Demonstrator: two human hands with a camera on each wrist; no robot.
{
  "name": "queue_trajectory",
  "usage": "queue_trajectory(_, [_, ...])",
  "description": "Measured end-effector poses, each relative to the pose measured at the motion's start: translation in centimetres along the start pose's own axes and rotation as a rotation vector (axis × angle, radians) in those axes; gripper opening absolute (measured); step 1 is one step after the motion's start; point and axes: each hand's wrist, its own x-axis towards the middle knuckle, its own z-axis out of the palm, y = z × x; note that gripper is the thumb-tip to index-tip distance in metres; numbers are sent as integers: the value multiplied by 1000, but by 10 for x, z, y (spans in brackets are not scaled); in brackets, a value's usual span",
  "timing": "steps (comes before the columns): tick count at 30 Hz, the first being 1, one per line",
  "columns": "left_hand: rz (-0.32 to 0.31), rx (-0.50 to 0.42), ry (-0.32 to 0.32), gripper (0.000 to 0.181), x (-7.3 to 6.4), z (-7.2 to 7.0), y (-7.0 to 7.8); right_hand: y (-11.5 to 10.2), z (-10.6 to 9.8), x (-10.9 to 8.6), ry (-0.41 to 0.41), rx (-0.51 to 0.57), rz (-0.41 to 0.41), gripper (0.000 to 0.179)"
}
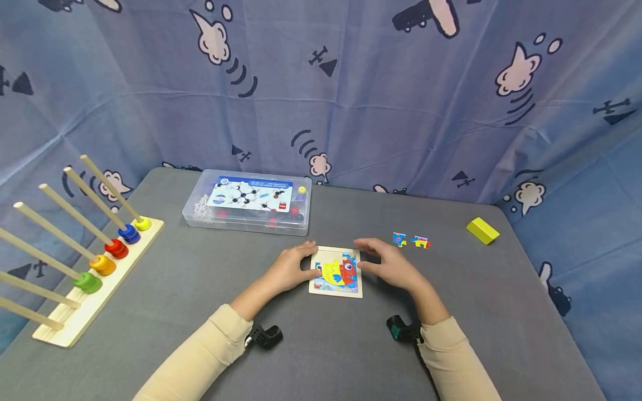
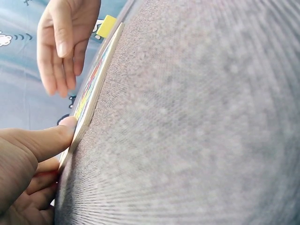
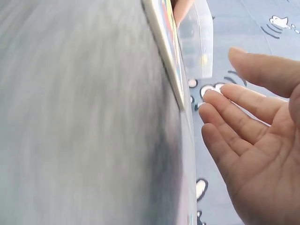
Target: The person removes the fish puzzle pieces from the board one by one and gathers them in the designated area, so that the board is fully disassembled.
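Observation:
A square wooden jigsaw puzzle with a yellow and red fish picture lies on the table; bare wood shows at its upper left. My left hand holds its left edge, the thumb on the top face and the other fingers along the side. Over by the right edge, my right hand hovers with its fingers extended and the palm toward the board. In the right wrist view that hand is apart from the board and holds nothing. Two loose puzzle pieces, one blue and one multicoloured, lie beyond it.
A clear plastic case of molecular model parts lies at the back. To the left stands a wooden peg rack with coloured rings. A yellow block sits at the far right, and a blue patterned curtain hangs behind the table.

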Motion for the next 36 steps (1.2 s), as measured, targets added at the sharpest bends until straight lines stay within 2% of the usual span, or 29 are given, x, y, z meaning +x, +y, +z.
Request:
queue_trajectory(7, [-3, -6, -5, 59, 0, 2, -1, -3, 11, 9, -39, 0, -15, 42])
queue_trajectory(14, [-20, -4, -12, 59, 0, 1, -1, -5, 16, 10, -72, -174, -65, 33])
queue_trajectory(18, [-23, 0, -9, 59, 0, 1, -1, -7, 17, 10, -78, -219, -79, 31])
queue_trajectory(36, [-16, 5, -1, 59, 1, 2, -1, 0, 19, 15, -89, -158, -40, 20])
